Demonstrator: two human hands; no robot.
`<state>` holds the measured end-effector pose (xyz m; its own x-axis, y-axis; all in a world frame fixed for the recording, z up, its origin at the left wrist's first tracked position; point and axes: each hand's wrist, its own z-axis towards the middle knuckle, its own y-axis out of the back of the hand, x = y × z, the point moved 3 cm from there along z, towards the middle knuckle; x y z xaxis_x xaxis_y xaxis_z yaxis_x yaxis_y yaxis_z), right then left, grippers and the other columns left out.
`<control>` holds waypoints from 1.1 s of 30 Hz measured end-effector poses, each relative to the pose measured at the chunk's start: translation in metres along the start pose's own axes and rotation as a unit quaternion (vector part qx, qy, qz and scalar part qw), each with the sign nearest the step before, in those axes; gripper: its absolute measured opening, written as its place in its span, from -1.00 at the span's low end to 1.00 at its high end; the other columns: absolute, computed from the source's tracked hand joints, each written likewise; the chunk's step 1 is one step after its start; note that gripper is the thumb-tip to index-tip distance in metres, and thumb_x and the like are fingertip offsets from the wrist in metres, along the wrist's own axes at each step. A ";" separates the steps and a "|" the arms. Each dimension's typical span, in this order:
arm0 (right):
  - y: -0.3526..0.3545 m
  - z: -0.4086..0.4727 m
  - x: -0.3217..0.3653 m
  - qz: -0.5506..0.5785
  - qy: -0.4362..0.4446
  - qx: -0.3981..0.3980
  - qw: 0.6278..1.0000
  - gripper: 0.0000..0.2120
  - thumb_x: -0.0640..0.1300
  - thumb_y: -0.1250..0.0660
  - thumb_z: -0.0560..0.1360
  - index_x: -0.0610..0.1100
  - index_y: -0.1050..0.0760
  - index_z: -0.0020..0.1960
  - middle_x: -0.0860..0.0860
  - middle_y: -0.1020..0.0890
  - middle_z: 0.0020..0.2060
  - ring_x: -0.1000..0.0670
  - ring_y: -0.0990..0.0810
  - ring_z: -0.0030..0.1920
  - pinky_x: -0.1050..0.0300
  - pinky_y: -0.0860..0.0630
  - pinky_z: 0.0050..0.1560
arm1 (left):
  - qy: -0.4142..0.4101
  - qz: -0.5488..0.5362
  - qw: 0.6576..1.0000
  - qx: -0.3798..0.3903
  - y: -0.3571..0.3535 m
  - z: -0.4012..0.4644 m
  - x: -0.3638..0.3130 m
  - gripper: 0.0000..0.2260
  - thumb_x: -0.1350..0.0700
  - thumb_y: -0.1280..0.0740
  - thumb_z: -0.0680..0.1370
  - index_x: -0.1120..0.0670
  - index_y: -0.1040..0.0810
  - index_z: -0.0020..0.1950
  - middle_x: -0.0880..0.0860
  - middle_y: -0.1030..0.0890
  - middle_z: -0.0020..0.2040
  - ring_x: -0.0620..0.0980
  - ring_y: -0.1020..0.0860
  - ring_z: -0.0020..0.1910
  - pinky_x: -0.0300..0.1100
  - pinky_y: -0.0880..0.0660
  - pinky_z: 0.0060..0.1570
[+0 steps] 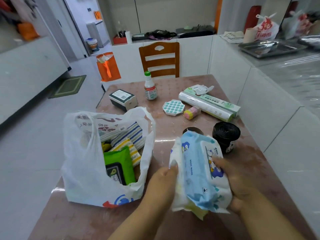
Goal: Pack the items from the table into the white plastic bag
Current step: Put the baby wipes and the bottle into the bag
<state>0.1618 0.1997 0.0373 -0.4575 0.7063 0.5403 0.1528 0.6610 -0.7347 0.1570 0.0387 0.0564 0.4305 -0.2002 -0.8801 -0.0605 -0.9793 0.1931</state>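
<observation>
Head view showed the left hand point(161, 177) and right hand point(237, 179) both gripping the baby wipes pack point(199, 172) just right of the white plastic bag point(83, 163); next, lowering it into the bag's open mouth.

Beyond the desk you face a brown wooden slat-back chair point(159, 58), pushed in at the far edge. To its left an orange paper carrier bag point(108, 67) stands on the pale tiled floor, and further left a green doormat point(67, 86) lies by a doorway. On the white counter to your right rests a shallow steel tray point(271, 49), with a red-printed white plastic sack point(265, 28) behind it.
</observation>
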 end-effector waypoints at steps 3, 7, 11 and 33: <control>-0.022 0.002 -0.005 0.048 -0.002 0.090 0.995 -0.36 -0.16 -0.69 -0.04 -0.24 -0.68 0.02 -0.26 -0.70 -0.05 -0.25 -0.70 -0.11 -0.15 -0.63 -0.18 | -0.063 0.109 0.992 -0.030 0.034 -0.015 -0.025 -0.48 -0.20 -0.08 0.60 0.00 -0.53 -0.45 -0.07 -0.59 -0.46 -0.06 -0.54 -0.40 -0.13 -0.47 -0.27; -0.051 0.011 -0.014 0.069 -0.001 0.173 0.983 -0.49 0.00 -0.19 0.59 -0.29 -0.32 0.42 -0.28 -0.44 0.35 -0.25 -0.42 0.36 -0.20 -0.25 0.38 | -0.228 0.171 0.896 -0.341 0.102 -0.042 -0.073 -0.70 -0.05 -0.26 0.56 0.01 -0.53 -0.34 -0.06 -0.57 -0.38 -0.14 -0.50 -0.37 -0.31 -0.39 -0.33; -0.091 0.005 -0.025 0.083 -0.039 0.163 0.982 -0.26 -0.18 -0.72 -0.28 -0.32 -0.69 -0.10 -0.28 -0.70 -0.17 -0.25 -0.70 -0.27 -0.14 -0.62 -0.36 | -0.157 0.298 0.838 -0.429 0.146 -0.004 -0.091 -0.60 -0.11 -0.36 0.44 0.16 -0.55 0.11 0.10 -0.60 0.08 0.12 -0.53 0.06 -0.06 -0.42 0.07; -0.221 0.165 -0.103 -0.483 -0.060 -0.028 0.873 -0.38 0.21 -0.34 0.44 -0.16 -0.43 0.35 -0.10 -0.60 0.17 -0.15 -0.57 0.16 0.01 -0.48 0.22 | -0.083 -0.247 0.955 -0.141 0.230 0.003 -0.107 -0.42 -0.38 -0.07 0.52 0.10 -0.48 0.16 0.01 -0.32 -0.53 -0.15 -0.14 -0.66 -0.36 -0.13 -0.62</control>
<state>0.0308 -0.0605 0.0765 -0.4848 -0.2167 0.8473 -0.3146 0.9472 0.0623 0.0943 -0.1657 0.1935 0.1940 0.2597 -0.9460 0.3674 -0.9134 -0.1754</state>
